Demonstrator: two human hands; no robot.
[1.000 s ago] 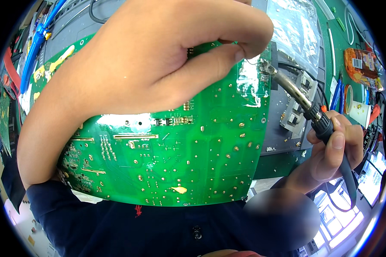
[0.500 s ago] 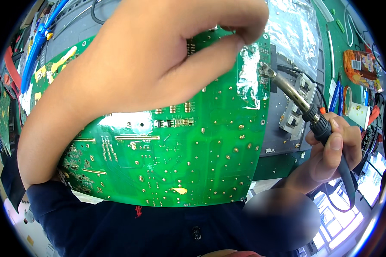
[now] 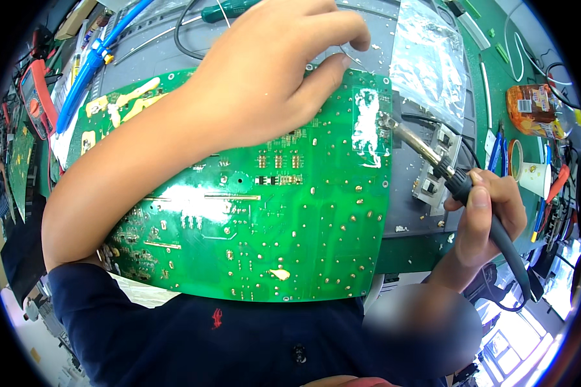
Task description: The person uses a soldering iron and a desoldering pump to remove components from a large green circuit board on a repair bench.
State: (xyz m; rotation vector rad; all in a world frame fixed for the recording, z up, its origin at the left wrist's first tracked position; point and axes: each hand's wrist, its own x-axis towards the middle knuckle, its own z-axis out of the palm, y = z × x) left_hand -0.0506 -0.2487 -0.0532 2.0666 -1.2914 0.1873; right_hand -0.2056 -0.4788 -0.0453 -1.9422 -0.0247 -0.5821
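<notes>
A large green circuit board (image 3: 323, 251) lies in front of me, its near edge against my dark shirt. My right hand (image 3: 494, 209) is closed round the dark handle of a soldering iron (image 3: 457, 182). The iron's metal tip is at the board's right edge, beside a shiny whitish patch. My left hand (image 3: 274, 74) reaches across the board's far side, thumb and forefinger pinched on a thin silvery wire (image 3: 354, 58). Only a short length of wire shows, pointing toward the board's far right corner. Left hand and forearm cover part of the board.
Clear plastic bags (image 3: 429, 61) and a pale metal-and-plastic part (image 3: 438, 171) lie right of the board. Further right are an orange-labelled bottle (image 3: 532, 109), a tape roll (image 3: 515, 159) and a white cup (image 3: 534, 179). A red multimeter (image 3: 37, 97) and a green-handled screwdriver (image 3: 229, 9) lie beyond.
The view has shifted, showing more of the table beyond the board. My left hand appears smaller and its fingertips sit slightly further left. The iron's tip stays at the board's right edge.
</notes>
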